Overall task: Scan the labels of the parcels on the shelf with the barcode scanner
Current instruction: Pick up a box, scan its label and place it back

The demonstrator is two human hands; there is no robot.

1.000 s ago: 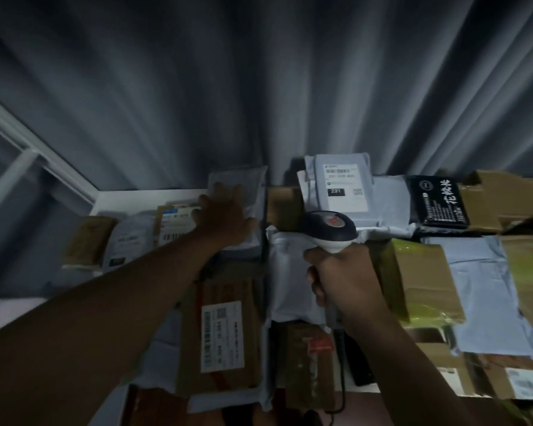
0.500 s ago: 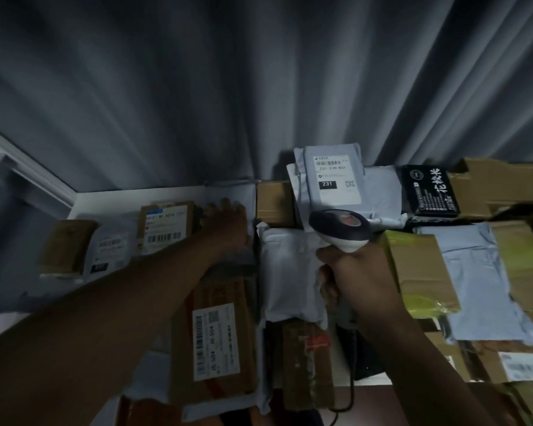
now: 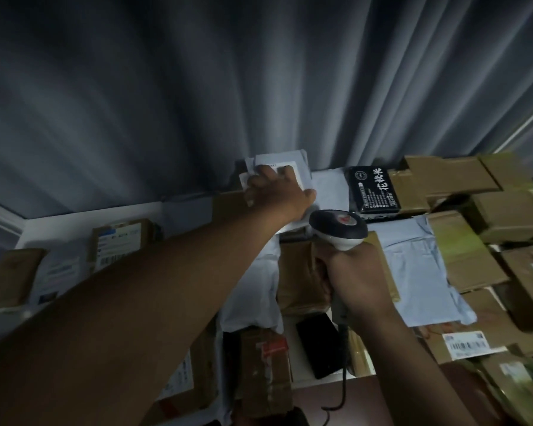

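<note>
**Parcels on shelf: left hand now on rear labelled mailer**

Parcels cover the white shelf (image 3: 59, 217) in front of a grey curtain (image 3: 197, 87): brown cartons, pale poly mailers, one black packet (image 3: 373, 192) with white characters.

Change from 0.5 s ago: the left hand (image 3: 277, 187) has left the mailer at the left-centre of the shelf and moved right and back, onto the grey mailer (image 3: 302, 170) with the white label at the curtain. Fingers curl over the mailer's near-left edge, gripping it. The label is mostly covered by the hand; the "231" mark seen earlier is hidden.

The right hand (image 3: 356, 278) stays wrapped round the handle of the barcode scanner (image 3: 339, 227), just right of the left wrist, over the centre parcels. Scanner head points away; its window is not visible.

Hard to read: label print on the left carton (image 3: 120, 241) is blurred. The left forearm hides the front-left parcels. The barcode label (image 3: 466, 345) at lower right is legible as bars only. The scanner cable (image 3: 342, 395) runs off the bottom edge.
</note>
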